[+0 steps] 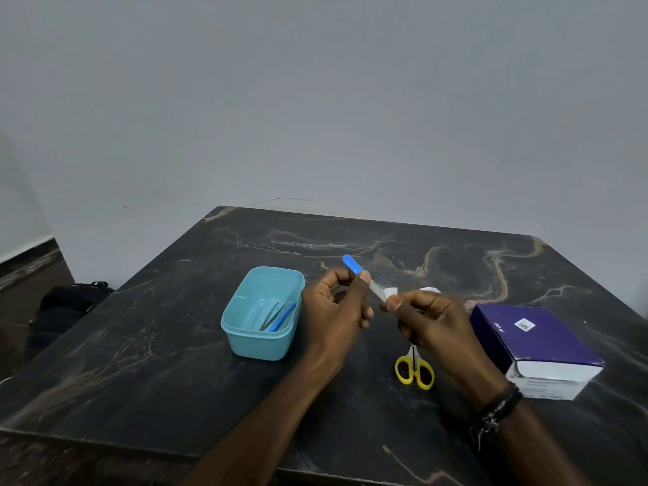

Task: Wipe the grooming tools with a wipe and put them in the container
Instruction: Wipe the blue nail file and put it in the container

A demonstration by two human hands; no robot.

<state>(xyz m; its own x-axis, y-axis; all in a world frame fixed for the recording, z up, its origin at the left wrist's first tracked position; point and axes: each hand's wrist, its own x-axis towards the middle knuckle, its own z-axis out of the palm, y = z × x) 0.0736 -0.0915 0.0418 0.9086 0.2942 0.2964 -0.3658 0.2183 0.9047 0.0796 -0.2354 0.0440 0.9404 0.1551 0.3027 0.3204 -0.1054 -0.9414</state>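
My left hand [338,305] grips a grooming tool with a blue handle [352,264] and a metal blade, held above the table with the handle pointing up and away. My right hand [433,322] pinches a small white wipe [390,293] against the metal end of that tool. A light blue plastic container [245,340] stands to the left of my hands; inside lie metal tweezers [271,317] and a blue-handled tool [282,316]. Yellow-handled scissors [414,371] lie on the table below my right hand, their blades hidden by it.
A purple and white box [536,349] sits at the right on the dark marbled table [140,363]. A white scrap [430,290] lies behind my right hand. A black bag [66,303] rests on the floor at the left. The wall stands behind the table.
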